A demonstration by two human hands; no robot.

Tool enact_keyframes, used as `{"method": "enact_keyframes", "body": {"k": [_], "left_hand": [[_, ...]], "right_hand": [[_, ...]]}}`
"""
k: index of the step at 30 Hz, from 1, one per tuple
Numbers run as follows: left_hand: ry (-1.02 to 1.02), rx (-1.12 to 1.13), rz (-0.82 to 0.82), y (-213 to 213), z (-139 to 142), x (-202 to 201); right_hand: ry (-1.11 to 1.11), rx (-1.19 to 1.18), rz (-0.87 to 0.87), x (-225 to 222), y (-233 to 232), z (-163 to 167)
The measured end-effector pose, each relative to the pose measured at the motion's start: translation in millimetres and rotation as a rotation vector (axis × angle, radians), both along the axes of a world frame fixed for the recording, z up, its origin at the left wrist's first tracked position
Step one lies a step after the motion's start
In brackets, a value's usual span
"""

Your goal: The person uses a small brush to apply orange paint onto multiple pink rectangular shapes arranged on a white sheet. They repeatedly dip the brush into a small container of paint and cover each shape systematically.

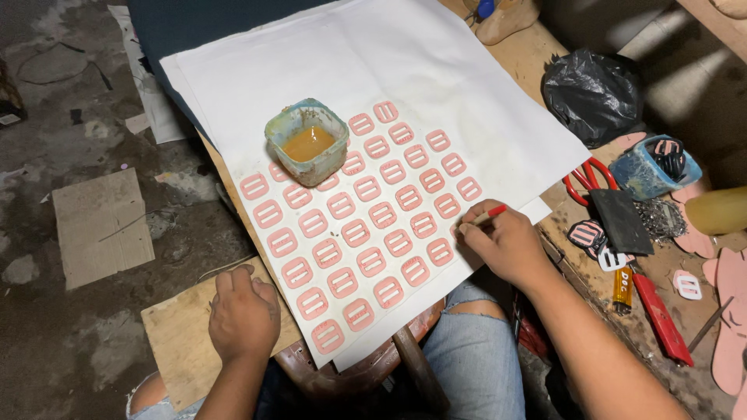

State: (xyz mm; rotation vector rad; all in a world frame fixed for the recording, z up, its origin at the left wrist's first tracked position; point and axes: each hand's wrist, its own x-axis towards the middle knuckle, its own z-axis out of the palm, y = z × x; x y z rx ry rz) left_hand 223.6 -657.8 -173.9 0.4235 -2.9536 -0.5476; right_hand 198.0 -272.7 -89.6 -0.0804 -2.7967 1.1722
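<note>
Across the person's lap, a wooden board (183, 330) carries a big white sheet of paper (373, 62), the largest thing in view. On the lower half of that sheet lie rows of small pink buckle-shaped pieces (372, 262), set close side by side but not overlapping. At the top of those rows stands a square cup (307, 142), smeared blue-green, with amber glue inside it. To the right, the cluttered tabletop (661, 272) holds a black plastic bag (594, 93), a blue tub (652, 169), red scissors (585, 180) and a red-handled knife (660, 317). The right hand (506, 243) is closed around a thin red-handled brush (488, 215), its tip down at the right edge of the pink rows, near the sheet's border. The left hand (243, 315) rests knuckles-up on the board just left of the sheet, fingers curled loosely under and gripping nothing visible.
</note>
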Motion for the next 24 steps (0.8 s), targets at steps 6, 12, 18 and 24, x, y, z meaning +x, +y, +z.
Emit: {"method": "enact_keyframes", "body": {"k": [6,12,18,24], "left_hand": [[0.033,-0.001,-0.005,0,0,3],[0.033,-0.012,0.003,1,0,0],[0.03,-0.007,0.001,3,-2,-3],[0.038,-0.014,0.004,4,-3,-2]], "right_hand": [[0.039,-0.095,-0.246,-8,13,-1],[-0.062,-0.134,-0.289,-15,17,-1],[0.025,0.179,-0.175,-17,4,6],[-0.16,0.169,-0.163,-30,-3,14]]}}
